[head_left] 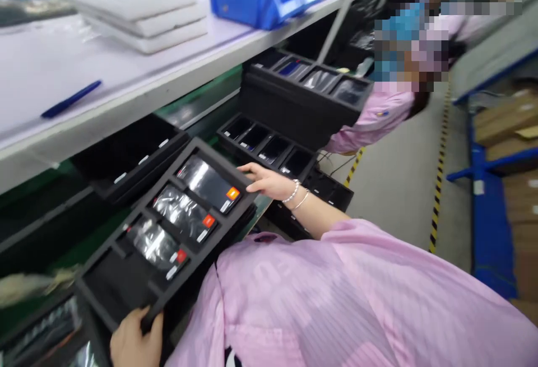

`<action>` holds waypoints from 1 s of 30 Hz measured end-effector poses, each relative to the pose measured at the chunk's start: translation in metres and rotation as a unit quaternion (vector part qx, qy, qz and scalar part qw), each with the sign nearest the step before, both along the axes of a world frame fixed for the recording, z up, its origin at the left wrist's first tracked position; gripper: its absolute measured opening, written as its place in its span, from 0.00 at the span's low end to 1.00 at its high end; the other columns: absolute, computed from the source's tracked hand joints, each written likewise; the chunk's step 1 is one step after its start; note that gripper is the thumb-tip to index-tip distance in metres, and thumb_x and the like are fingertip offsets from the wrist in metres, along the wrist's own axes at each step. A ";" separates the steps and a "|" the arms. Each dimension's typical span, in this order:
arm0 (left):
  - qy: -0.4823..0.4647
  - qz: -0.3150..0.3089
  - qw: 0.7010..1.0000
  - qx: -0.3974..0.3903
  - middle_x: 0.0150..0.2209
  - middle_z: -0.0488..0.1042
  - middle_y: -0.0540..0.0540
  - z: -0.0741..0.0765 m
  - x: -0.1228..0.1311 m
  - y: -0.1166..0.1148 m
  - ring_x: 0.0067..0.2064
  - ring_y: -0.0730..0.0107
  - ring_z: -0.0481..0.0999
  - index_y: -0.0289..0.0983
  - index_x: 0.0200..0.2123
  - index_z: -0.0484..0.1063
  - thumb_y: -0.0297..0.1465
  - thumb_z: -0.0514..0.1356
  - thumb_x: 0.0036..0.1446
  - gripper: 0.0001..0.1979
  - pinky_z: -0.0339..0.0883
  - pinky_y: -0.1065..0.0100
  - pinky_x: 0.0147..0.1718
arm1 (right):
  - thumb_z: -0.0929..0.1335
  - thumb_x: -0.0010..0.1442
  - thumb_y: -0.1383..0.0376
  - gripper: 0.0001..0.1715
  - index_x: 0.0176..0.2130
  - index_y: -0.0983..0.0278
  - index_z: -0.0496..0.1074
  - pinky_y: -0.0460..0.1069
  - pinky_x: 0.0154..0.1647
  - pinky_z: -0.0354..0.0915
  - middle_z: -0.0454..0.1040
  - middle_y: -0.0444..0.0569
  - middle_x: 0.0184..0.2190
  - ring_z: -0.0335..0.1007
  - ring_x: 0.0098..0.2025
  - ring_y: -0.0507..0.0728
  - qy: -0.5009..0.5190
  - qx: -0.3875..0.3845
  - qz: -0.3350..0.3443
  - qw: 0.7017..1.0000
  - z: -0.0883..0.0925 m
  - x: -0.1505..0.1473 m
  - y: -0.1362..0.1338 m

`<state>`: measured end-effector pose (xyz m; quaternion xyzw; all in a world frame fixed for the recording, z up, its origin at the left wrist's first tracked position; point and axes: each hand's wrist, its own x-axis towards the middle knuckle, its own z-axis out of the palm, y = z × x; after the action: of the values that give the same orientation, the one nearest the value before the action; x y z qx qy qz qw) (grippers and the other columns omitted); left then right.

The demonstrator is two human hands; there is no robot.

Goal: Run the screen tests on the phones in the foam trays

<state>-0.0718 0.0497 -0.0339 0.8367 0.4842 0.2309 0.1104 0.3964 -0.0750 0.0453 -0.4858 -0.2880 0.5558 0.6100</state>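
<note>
Here, the main risk, as I judge it, is at the near side: the left hand (134, 340) carries the black tray (111, 286) only at one low corner, so the tray could tip or slip, and the three bagged screens (182, 213) could slide out of their slots, because the shiny bags look smooth. This hand is closed on that corner, with the fingers curled around the edge. The tray itself lies slanted just in front of the person's pink coat (357, 300); the slot nearest to the left hand has nothing in it, and the screens fill the other three. At the far rim the right hand (269, 182), with bracelets (296, 193) on the wrist, lays its fingers flat and close together on the edge; the thumb is hidden, so I cannot tell if it really grips. A second risk is that this far edge knocks the open tray (269, 148) just behind it. Farther away stands a stack of trays (302, 98), beside the sleeve (378, 115) of another person. On the table (42, 59) above lie a blue pen (71, 100) and white foam sheets (138, 14).
</note>
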 end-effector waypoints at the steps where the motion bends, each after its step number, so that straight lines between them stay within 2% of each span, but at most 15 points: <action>1: 0.023 0.008 1.000 0.008 0.31 0.81 0.43 0.000 0.002 -0.011 0.35 0.41 0.81 0.46 0.26 0.76 0.44 0.59 0.51 0.11 0.70 0.47 0.37 | 0.78 0.43 0.62 0.42 0.56 0.57 0.63 0.52 0.45 0.75 0.78 0.45 0.48 0.77 0.45 0.57 0.004 -0.013 0.000 1.000 -0.010 0.004 -0.005; 4: 0.050 0.036 0.993 0.101 0.35 0.81 0.40 0.009 0.000 -0.032 0.40 0.49 0.80 0.39 0.31 0.76 0.39 0.61 0.54 0.09 0.67 0.47 0.49 | 0.73 0.45 0.63 0.38 0.55 0.56 0.61 0.58 0.48 0.75 0.77 0.47 0.49 0.78 0.47 0.60 -0.037 -0.040 -0.012 0.998 -0.047 0.014 -0.015; 7: 0.080 0.016 0.974 0.210 0.35 0.81 0.44 0.034 -0.009 -0.039 0.39 0.55 0.79 0.40 0.33 0.77 0.35 0.65 0.53 0.05 0.65 0.47 0.54 | 0.65 0.48 0.64 0.35 0.57 0.56 0.60 0.65 0.50 0.74 0.77 0.50 0.51 0.77 0.50 0.62 -0.115 -0.023 -0.010 0.993 -0.086 0.020 -0.019; 10: 0.106 -0.028 0.959 0.262 0.36 0.81 0.46 0.081 -0.011 -0.044 0.39 0.57 0.79 0.42 0.38 0.79 0.31 0.68 0.53 0.08 0.64 0.46 0.60 | 0.60 0.52 0.65 0.36 0.61 0.57 0.59 0.67 0.48 0.73 0.77 0.53 0.52 0.78 0.50 0.63 -0.173 -0.009 0.013 0.985 -0.113 0.019 -0.022; 14: 0.134 -0.089 0.948 0.275 0.36 0.81 0.47 0.149 -0.005 -0.056 0.38 0.58 0.79 0.45 0.50 0.79 0.30 0.70 0.54 0.19 0.61 0.44 0.66 | 0.56 0.58 0.66 0.35 0.64 0.59 0.59 0.66 0.45 0.74 0.77 0.56 0.52 0.79 0.47 0.63 -0.193 -0.011 0.061 0.979 -0.128 0.013 -0.025; 16: 0.149 -0.101 0.948 0.263 0.38 0.82 0.47 0.174 -0.003 -0.063 0.38 0.57 0.80 0.46 0.55 0.77 0.30 0.71 0.53 0.25 0.62 0.42 0.66 | 0.55 0.60 0.66 0.34 0.64 0.61 0.60 0.65 0.43 0.74 0.78 0.57 0.50 0.80 0.45 0.63 -0.188 -0.013 0.064 0.980 -0.130 0.011 -0.027; 18: 0.139 -0.093 0.957 0.238 0.40 0.83 0.48 0.191 -0.001 -0.068 0.40 0.55 0.81 0.50 0.58 0.76 0.30 0.72 0.51 0.30 0.64 0.40 0.65 | 0.55 0.60 0.65 0.33 0.63 0.62 0.62 0.65 0.41 0.74 0.79 0.58 0.47 0.80 0.43 0.64 -0.164 -0.018 0.055 0.985 -0.131 0.008 -0.029; 22: 0.044 -0.044 0.976 0.208 0.41 0.83 0.61 0.208 0.001 -0.069 0.40 0.51 0.81 0.66 0.55 0.76 0.31 0.74 0.44 0.36 0.66 0.35 0.63 | 0.55 0.60 0.66 0.30 0.59 0.67 0.66 0.63 0.40 0.74 0.80 0.61 0.43 0.81 0.38 0.64 -0.173 -0.027 0.048 0.983 -0.125 0.002 -0.035; 24: 0.013 -0.047 0.972 0.230 0.39 0.83 0.64 0.210 0.004 -0.063 0.40 0.49 0.81 0.69 0.53 0.76 0.32 0.75 0.41 0.35 0.67 0.34 0.62 | 0.54 0.60 0.66 0.30 0.56 0.68 0.69 0.62 0.38 0.74 0.80 0.62 0.41 0.81 0.36 0.64 -0.215 -0.028 0.029 0.976 -0.117 0.003 -0.040; 27: -0.001 -0.082 0.960 0.266 0.39 0.84 0.57 0.204 0.014 -0.047 0.43 0.48 0.81 0.61 0.53 0.79 0.32 0.76 0.42 0.33 0.71 0.35 0.59 | 0.52 0.62 0.66 0.31 0.56 0.69 0.70 0.60 0.37 0.73 0.80 0.64 0.40 0.81 0.36 0.64 -0.266 -0.034 -0.024 0.963 -0.095 0.017 -0.055; 30: 0.004 -0.132 0.954 0.271 0.40 0.84 0.49 0.181 0.036 -0.024 0.45 0.52 0.81 0.49 0.50 0.81 0.32 0.75 0.46 0.25 0.74 0.42 0.57 | 0.52 0.63 0.64 0.32 0.58 0.68 0.69 0.60 0.36 0.71 0.81 0.65 0.40 0.81 0.35 0.64 -0.301 -0.036 -0.088 0.949 -0.056 0.045 -0.084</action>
<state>-0.0354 0.0253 0.1475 0.8926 0.2891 0.3334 -0.0926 0.4411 -0.1595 -0.0108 -0.6753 -0.3942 0.3378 0.5239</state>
